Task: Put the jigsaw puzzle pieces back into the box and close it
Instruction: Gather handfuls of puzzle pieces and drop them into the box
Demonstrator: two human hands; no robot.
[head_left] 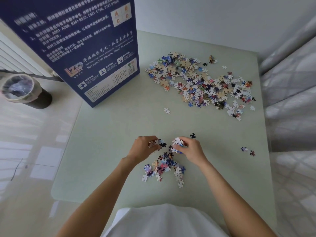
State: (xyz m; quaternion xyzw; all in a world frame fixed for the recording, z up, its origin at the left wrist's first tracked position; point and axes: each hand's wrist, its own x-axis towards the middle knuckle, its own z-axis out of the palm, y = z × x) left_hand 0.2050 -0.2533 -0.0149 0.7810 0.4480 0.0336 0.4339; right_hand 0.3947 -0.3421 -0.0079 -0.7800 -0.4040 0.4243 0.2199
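Both hands are busy low over the pale green table (222, 168): the left hand (142, 147) curls round a clutch of small multicoloured cardboard puzzle pieces (158, 144), the right hand (189, 148) pinches its own cluster (177, 144). Just beneath them lies a small loose pile (164, 167). Far right, a much bigger scatter (201, 82) spreads out. The tall navy printed cardboard box (82, 40) stands upright at the far left corner.

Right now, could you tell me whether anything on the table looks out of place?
Mostly the strays: two pieces lie near the table's right edge, far from both piles, and a black piece sits beyond the right hand. Nothing looks damaged.
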